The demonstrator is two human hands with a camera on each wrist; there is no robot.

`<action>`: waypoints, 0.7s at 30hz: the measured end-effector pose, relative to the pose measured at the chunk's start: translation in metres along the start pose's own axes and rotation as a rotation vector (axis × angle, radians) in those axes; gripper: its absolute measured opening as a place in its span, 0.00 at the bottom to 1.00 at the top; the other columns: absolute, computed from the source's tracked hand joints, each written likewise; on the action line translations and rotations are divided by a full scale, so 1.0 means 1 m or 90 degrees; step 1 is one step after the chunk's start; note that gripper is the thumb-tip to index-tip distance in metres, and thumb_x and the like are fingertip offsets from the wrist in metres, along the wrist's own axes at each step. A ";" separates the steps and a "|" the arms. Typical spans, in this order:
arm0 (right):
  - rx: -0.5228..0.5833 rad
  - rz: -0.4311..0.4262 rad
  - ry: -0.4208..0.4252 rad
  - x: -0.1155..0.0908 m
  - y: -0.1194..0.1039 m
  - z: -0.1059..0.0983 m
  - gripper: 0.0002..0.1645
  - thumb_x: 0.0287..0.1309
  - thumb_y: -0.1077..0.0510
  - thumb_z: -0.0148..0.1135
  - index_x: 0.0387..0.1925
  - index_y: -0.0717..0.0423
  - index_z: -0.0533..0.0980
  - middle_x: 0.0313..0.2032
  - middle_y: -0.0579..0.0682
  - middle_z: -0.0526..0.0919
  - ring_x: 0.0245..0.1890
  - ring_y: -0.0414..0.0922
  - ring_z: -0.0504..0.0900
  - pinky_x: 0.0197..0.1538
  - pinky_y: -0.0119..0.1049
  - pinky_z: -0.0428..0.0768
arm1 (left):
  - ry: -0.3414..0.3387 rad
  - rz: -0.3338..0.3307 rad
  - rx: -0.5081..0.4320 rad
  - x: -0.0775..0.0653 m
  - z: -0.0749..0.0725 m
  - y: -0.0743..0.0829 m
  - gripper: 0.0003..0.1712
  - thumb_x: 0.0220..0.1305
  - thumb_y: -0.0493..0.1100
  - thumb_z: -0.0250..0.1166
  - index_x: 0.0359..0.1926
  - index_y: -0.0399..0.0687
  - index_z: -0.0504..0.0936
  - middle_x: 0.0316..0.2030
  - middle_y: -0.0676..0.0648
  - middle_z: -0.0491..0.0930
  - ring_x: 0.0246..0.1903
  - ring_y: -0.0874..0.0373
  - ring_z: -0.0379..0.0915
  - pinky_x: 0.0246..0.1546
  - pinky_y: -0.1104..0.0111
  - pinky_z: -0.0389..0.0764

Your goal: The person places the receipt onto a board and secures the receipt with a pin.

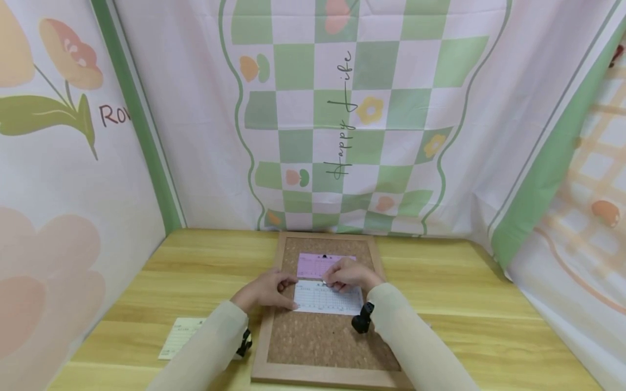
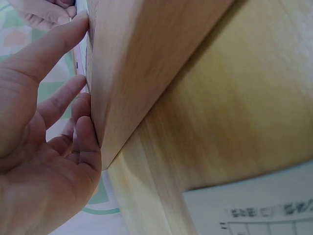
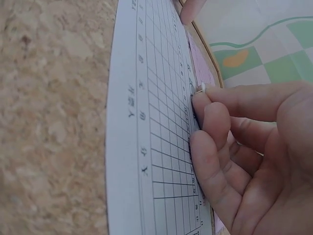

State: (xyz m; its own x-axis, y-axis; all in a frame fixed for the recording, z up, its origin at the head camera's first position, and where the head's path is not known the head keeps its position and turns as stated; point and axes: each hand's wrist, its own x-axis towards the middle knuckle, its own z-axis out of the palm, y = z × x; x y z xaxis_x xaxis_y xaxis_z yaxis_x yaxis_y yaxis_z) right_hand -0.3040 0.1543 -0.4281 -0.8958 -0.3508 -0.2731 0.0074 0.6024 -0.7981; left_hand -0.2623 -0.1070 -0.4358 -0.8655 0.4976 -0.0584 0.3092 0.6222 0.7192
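A white printed form slip lies across the cork board, just below a pink slip that has a black pin at its top edge. My left hand steadies the white slip's left side, thumb and forefinger spread with their tips at its edge. Its other fingers rest by the wooden frame. Over the white slip's top edge, my right hand pinches a small white push pin between thumb and forefinger. The pin's point is mostly hidden by the fingers.
A pale yellow slip lies on the wooden table left of the board, partly covered by the left sleeve. Behind the table hangs a checked curtain. Black wrist cameras sit on both wrists.
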 end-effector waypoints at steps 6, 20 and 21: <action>-0.008 -0.001 -0.005 -0.001 0.000 0.000 0.09 0.67 0.62 0.61 0.42 0.62 0.84 0.27 0.50 0.82 0.26 0.40 0.77 0.31 0.33 0.80 | 0.004 -0.003 0.005 -0.001 0.001 0.000 0.37 0.51 0.43 0.80 0.61 0.38 0.78 0.38 0.45 0.69 0.37 0.54 0.62 0.36 0.64 0.68; 0.002 0.031 0.012 0.002 0.001 0.001 0.06 0.64 0.62 0.64 0.37 0.61 0.83 0.28 0.51 0.82 0.26 0.42 0.77 0.30 0.33 0.80 | 0.005 -0.001 0.004 -0.001 0.001 0.000 0.36 0.52 0.42 0.80 0.61 0.37 0.78 0.39 0.46 0.69 0.38 0.54 0.62 0.38 0.63 0.69; 0.001 0.033 0.013 0.003 0.001 0.001 0.05 0.64 0.63 0.63 0.37 0.61 0.83 0.28 0.51 0.82 0.26 0.42 0.77 0.30 0.33 0.80 | 0.005 -0.001 0.005 -0.001 0.001 0.001 0.36 0.52 0.42 0.80 0.61 0.37 0.78 0.39 0.46 0.69 0.38 0.54 0.62 0.38 0.63 0.69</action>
State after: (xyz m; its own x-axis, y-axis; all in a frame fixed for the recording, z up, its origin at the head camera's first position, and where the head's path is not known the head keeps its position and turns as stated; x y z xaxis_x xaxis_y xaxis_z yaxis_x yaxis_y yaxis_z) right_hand -0.3058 0.1527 -0.4300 -0.9034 -0.3037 -0.3028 0.0547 0.6187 -0.7838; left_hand -0.2609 -0.1066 -0.4359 -0.8689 0.4921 -0.0533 0.3114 0.6271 0.7140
